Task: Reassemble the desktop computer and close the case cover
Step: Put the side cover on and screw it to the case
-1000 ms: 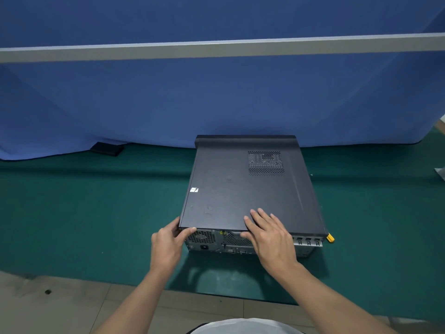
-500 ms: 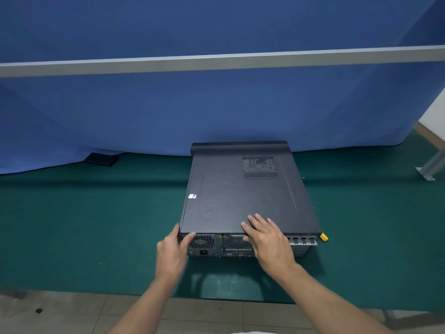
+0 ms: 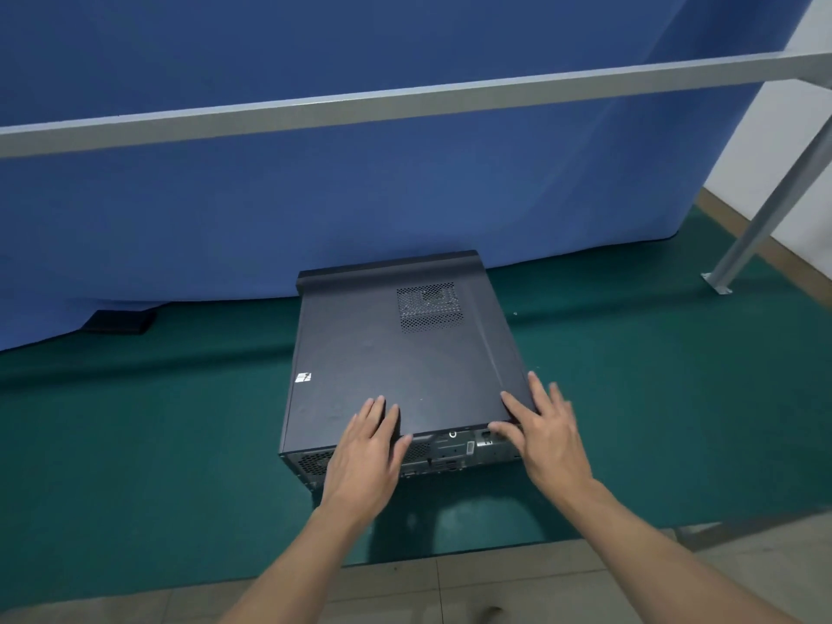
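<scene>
Black case cover (image 3: 405, 367) lies flat atop the desktop computer (image 3: 450, 457), which sits on a green mat (image 3: 157, 443). Left hand (image 3: 367, 448) rests on the cover's near edge with fingers straight. Right hand (image 3: 547, 430), fingers spread, touches the near right corner.

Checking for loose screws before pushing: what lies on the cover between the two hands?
Nothing loose: in the head view, the case cover is bare between the left hand and the right hand, with only its near edge there.
</scene>
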`<control>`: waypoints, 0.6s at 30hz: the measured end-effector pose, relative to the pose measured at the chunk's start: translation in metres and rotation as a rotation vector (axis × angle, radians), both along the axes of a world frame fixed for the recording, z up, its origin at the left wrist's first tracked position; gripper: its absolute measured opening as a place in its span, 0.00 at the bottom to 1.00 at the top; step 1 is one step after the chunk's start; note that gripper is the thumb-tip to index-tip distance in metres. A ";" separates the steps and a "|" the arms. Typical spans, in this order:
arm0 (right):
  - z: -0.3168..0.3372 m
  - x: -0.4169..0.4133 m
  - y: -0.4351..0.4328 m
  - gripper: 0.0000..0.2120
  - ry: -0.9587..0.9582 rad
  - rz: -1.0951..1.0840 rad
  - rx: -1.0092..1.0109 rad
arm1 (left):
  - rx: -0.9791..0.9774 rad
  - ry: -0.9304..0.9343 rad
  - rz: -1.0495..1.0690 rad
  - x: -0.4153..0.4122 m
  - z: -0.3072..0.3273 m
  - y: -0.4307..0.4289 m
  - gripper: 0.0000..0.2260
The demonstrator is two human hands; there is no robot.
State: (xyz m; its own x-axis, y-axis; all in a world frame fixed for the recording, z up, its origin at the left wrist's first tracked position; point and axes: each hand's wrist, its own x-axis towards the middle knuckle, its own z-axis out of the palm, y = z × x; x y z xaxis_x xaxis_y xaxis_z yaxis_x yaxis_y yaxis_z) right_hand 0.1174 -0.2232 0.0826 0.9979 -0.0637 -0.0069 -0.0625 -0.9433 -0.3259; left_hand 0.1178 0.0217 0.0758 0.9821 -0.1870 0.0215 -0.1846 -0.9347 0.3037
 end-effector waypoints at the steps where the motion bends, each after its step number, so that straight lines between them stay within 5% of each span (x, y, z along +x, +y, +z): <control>1: 0.001 0.002 -0.003 0.28 0.040 0.010 0.022 | -0.010 0.004 0.000 0.003 0.001 -0.002 0.25; 6: 0.005 0.015 -0.011 0.30 0.132 0.106 -0.053 | -0.020 0.023 -0.001 0.016 0.005 -0.016 0.25; 12: -0.002 0.016 -0.038 0.34 0.087 0.163 0.093 | -0.024 0.035 -0.056 0.036 0.009 -0.057 0.25; 18: 0.000 0.025 -0.056 0.32 0.013 0.222 -0.050 | -0.016 0.075 -0.056 0.071 0.006 -0.101 0.27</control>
State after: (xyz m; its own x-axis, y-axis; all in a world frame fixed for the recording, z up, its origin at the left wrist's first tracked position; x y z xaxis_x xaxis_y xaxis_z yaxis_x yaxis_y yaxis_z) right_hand 0.1428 -0.2793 0.0831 0.9873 0.1574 -0.0226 0.1449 -0.9494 -0.2787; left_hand 0.1884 -0.0792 0.0818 0.9691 -0.2419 -0.0483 -0.2126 -0.9185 0.3335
